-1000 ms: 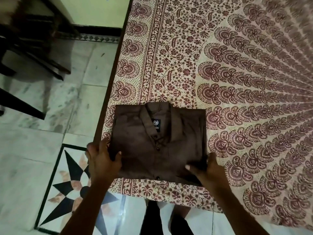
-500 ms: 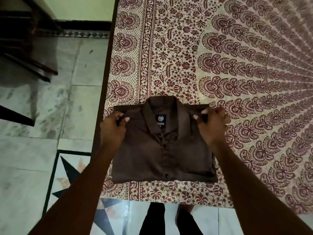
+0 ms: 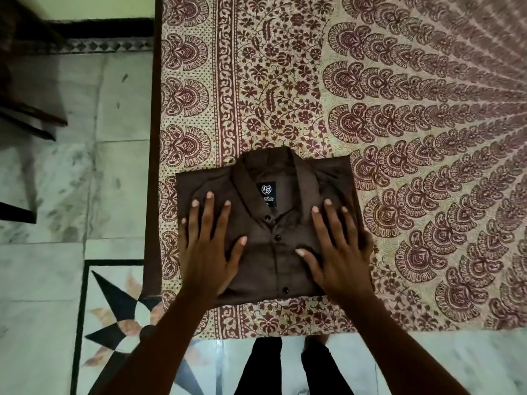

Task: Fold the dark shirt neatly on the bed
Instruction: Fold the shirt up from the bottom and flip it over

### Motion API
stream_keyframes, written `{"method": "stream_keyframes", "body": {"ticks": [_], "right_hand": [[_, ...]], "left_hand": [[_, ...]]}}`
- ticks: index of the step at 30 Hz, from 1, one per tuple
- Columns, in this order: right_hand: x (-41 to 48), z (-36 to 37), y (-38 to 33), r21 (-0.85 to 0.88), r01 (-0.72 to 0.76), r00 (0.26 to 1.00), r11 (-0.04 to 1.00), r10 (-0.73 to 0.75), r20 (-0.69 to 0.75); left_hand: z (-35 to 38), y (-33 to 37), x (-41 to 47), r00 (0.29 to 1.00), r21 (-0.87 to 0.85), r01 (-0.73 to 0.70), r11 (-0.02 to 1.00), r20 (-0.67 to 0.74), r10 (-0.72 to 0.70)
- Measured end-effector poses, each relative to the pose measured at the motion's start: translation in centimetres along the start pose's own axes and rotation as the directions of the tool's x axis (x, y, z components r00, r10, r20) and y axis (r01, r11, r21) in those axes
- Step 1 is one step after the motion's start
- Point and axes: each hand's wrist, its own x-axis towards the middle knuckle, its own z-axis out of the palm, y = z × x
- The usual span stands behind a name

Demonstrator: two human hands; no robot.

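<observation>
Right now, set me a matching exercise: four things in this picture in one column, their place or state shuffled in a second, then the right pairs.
Things:
1. left hand
2. right hand
3. neck label
4. folded shirt

Places or states:
A. black, inside the collar
B. flat, fingers spread, on the shirt's half nearer the floor
C. lying near the corner of the printed bedspread
D. flat, fingers spread, on the shirt's half nearer the middle of the bed

Pairs: 1-B, 2-D, 3-A, 4-C
</observation>
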Motion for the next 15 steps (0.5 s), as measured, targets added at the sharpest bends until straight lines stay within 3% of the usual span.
{"method": "stream_keyframes", "body": {"ticks": [4,6,9,10,13,15], "right_hand": [[1.8,0.0,1.1,0.074,-0.338,0.941,0.938,0.338,0.006],[3.0,-1.0,0.7,0.09,-0.264,0.963,0.96,0.269,-0.037],[5.5,-1.3,1.2,-0.009,0.047,0.999,0.999,-0.047,-0.009],[6.5,-1.1,1.7,-0.004,0.048,0.999,0.999,-0.048,0.015],[8.3,-0.7,3.1,0.076,-0.182,0.982,0.98,0.177,0.068],[8.5,-1.8,3.2,0.132,-0.227,0.974,0.965,0.225,0.027]], "left_hand": [[0.6,-0.5,0.4,1.0,0.013,-0.025,1.0,0.001,0.025],[0.3,-0.3,0.1,0.999,-0.005,-0.01,1.0,-0.042,0.01],[0.4,-1.0,0.0,0.999,0.038,-0.012,0.999,-0.048,0.014],[0.4,-1.2,0.1,0.999,0.05,-0.018,0.999,-0.037,0.02],[1.1,-1.6,0.1,1.0,0.081,-0.019,0.997,-0.012,0.02],[0.9,-1.4,0.3,0.999,0.064,-0.028,0.998,-0.015,0.029]]}}
